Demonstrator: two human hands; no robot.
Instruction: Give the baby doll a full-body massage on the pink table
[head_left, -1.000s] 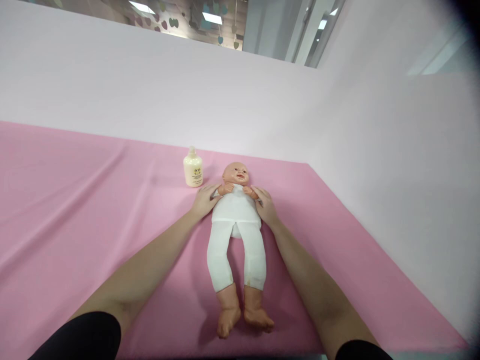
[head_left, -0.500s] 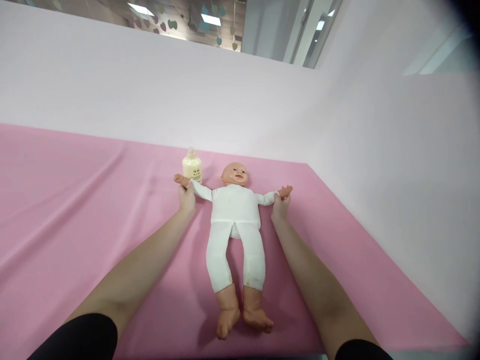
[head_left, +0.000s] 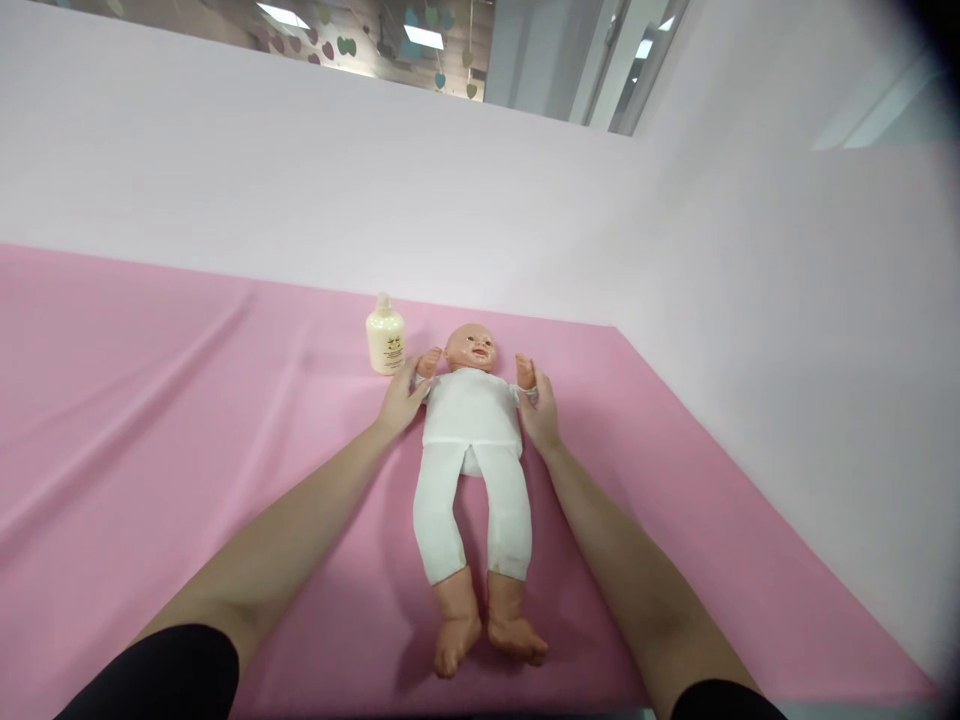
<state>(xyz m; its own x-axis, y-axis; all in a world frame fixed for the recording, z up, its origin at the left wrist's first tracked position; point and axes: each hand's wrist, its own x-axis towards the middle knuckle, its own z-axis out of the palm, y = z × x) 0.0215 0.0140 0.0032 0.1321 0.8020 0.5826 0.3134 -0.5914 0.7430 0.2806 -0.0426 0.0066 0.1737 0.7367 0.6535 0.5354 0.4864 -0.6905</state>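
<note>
So there's a cream lotion bottle (head_left: 385, 341) standing upright on the pink sheet (head_left: 150, 400), just left of the doll's head. Next over, the left hand (head_left: 402, 398) has its fingers curled around the doll's (head_left: 472, 440) arm, folding it up beside the head. The doll lies flat on its back mid-sheet, and the right hand (head_left: 540, 408) is wrapped around the other arm the same way, against a pale wall (head_left: 787, 330).
</note>
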